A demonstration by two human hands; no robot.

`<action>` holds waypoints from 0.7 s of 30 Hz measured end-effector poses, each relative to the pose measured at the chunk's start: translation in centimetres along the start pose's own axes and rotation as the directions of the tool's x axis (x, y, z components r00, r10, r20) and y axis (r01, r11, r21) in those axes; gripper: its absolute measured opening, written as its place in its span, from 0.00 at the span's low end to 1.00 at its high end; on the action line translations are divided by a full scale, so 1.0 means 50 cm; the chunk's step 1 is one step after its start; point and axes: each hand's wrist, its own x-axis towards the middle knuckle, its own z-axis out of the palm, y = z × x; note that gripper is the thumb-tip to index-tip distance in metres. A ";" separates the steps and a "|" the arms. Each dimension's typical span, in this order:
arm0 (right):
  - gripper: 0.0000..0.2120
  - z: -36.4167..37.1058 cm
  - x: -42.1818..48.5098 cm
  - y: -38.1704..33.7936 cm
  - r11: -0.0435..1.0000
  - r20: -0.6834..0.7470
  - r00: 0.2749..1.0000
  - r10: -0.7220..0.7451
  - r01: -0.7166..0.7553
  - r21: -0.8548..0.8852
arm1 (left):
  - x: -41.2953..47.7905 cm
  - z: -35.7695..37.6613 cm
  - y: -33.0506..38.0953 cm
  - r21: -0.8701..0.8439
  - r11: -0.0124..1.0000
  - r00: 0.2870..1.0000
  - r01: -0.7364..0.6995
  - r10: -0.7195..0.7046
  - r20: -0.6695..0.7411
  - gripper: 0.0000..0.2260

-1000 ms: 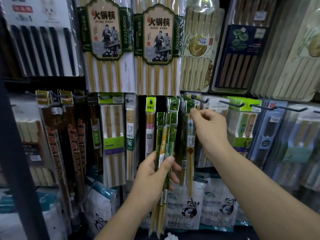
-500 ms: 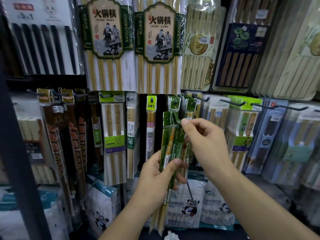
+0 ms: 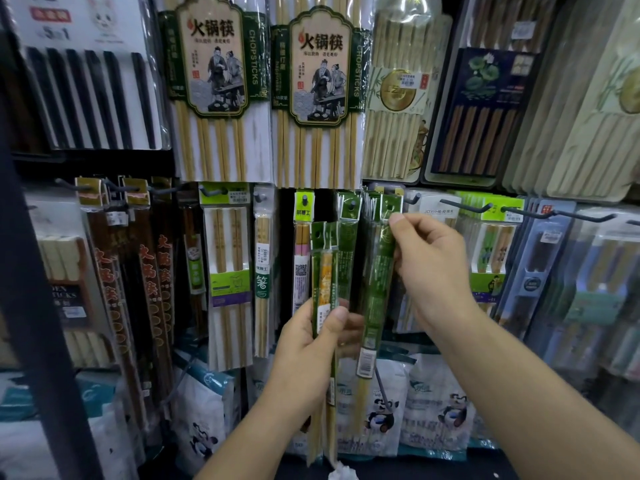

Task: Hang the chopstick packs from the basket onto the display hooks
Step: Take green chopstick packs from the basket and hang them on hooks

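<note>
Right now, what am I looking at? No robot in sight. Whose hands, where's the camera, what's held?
No machine here: a person works bare-handed, filmed by one wide-angle camera on their head, looking forward and down. That single view faces a shop display wall of hanging chopstick packs. The left hand grips a small bundle of green chopstick packs. The right hand pinches the top of one green pack with its fingers, raised close to the same packs already hanging. Dark display hooks stick out to the right. The basket is not in view.
</note>
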 end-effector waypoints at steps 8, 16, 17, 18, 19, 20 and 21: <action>0.18 0.003 0.026 0.001 0.999 -0.032 0.999 0.026 -0.027 -0.029 | 0.005 -0.012 0.004 -0.016 0.999 1.000 -0.029 0.029 -0.010 0.09; 0.19 0.011 0.040 -0.005 0.998 -0.053 0.998 -0.021 0.017 -0.067 | 0.004 -0.015 0.001 -0.018 1.000 1.000 -0.024 0.025 0.014 0.09; 0.19 0.012 0.040 -0.005 0.997 -0.056 0.998 -0.026 0.022 -0.075 | 0.003 -0.015 0.000 -0.012 1.000 0.999 -0.028 0.028 0.019 0.09; 0.19 0.012 0.040 -0.005 0.996 -0.057 0.998 -0.030 0.025 -0.084 | 0.003 -0.016 0.000 -0.007 0.999 0.999 -0.031 0.031 0.024 0.09; 0.19 0.012 0.040 -0.005 0.995 -0.057 0.998 -0.032 0.026 -0.094 | 0.002 -0.017 0.000 -0.003 0.999 0.999 -0.033 0.033 0.028 0.09; 0.18 0.011 0.040 -0.005 0.995 -0.056 0.998 -0.032 0.026 -0.101 | 0.002 -0.017 0.000 0.001 0.999 0.999 -0.033 0.033 0.032 0.09; 0.18 0.009 0.041 -0.004 0.994 -0.056 0.998 -0.030 0.024 -0.104 | 0.001 -0.018 0.000 0.002 0.999 0.999 -0.033 0.033 0.038 0.09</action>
